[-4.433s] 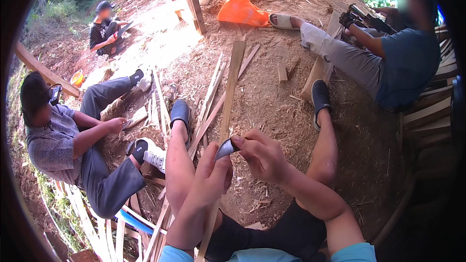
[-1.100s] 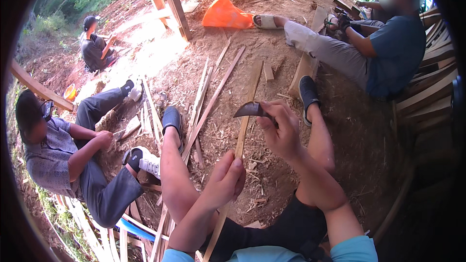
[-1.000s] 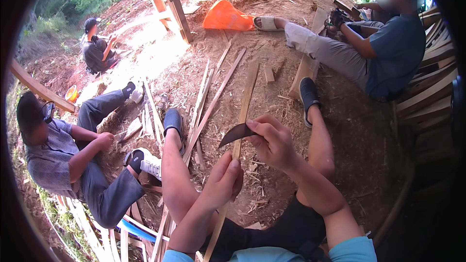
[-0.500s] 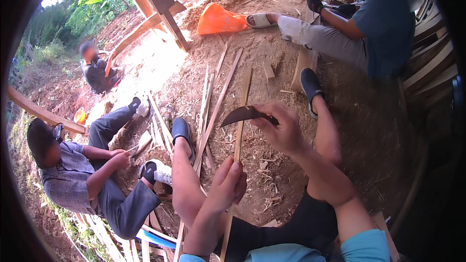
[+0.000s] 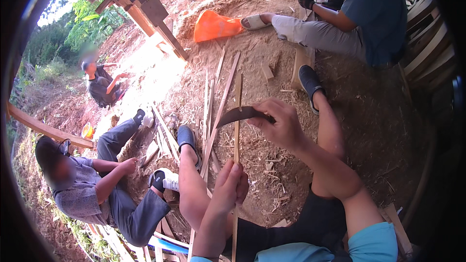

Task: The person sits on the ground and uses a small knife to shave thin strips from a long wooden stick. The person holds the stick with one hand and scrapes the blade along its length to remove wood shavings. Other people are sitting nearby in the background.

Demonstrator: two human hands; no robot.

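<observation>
A long thin wooden strip [image 5: 237,141] stands nearly vertical in front of me, running from above the blade down past my lap. My left hand [image 5: 231,184] is closed around its middle, thumb along the strip. In my right hand [image 5: 280,121] is a curved, dark-bladed knife [image 5: 239,115], gripped at its right end. The blade lies across the strip above my left hand, its tip pointing left. Whether the edge bites into the wood cannot be made out. The handle is mostly hidden by my fingers.
Long wooden strips [image 5: 221,106] and shavings [image 5: 274,199] lie on the dirt between my feet. A seated co-worker [image 5: 87,184] is close on the left, another [image 5: 369,19] at upper right, a third [image 5: 101,82] farther off. An orange cloth [image 5: 213,26] lies ahead, near a timber frame [image 5: 155,12].
The strip has swung more upright, and the blade has moved slightly left and stays across it. The near left co-worker's hands have shifted; the far person's arms now reach out.
</observation>
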